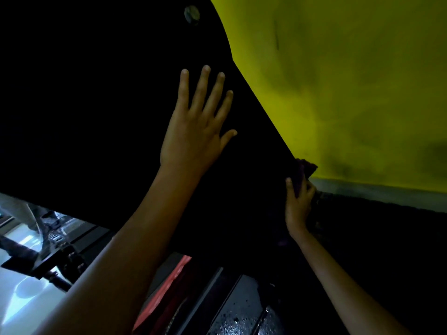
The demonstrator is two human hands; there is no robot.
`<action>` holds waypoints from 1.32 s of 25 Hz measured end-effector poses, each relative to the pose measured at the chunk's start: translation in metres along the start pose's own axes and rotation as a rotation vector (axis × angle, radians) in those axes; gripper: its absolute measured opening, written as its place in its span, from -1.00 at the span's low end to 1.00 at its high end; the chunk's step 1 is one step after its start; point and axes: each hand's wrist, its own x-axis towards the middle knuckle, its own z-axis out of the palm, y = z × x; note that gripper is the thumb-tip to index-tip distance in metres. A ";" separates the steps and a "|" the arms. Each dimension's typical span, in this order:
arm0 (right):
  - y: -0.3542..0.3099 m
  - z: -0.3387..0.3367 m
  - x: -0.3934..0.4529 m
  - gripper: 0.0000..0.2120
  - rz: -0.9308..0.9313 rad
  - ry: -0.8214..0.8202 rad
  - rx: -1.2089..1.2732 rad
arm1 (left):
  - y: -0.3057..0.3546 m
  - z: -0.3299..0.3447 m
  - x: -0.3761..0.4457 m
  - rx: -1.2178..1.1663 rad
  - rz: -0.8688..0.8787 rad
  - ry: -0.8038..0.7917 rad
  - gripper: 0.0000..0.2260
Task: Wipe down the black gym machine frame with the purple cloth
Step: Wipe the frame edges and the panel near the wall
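A broad black panel of the gym machine frame (104, 100) fills the left and middle of the view, very dark. My left hand (196, 126) lies flat on it with fingers straight and spread. My right hand (298, 204) grips the purple cloth (305, 169) at the panel's slanted right edge, low down where it meets the wall. The cloth is bunched, dark, and partly hidden by my fingers and the panel edge.
A yellow wall (350, 88) with a grey skirting strip (387, 193) stands behind the frame on the right. A round bolt (191, 14) sits near the panel's top. Below are black machine parts (60, 259), a red strip (167, 288) and a speckled dark floor (242, 315).
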 end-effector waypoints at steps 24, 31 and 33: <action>-0.006 0.002 -0.013 -0.46 0.450 0.145 0.044 | 0.005 -0.001 -0.002 0.027 0.010 0.010 -0.38; -0.042 0.020 -0.093 -0.37 -0.232 -0.015 -0.131 | -0.024 -0.020 -0.029 -0.532 0.014 0.096 -0.61; -0.013 0.008 -0.083 -0.39 0.010 0.016 -0.100 | -0.033 -0.015 -0.052 -0.477 -0.002 0.096 -0.60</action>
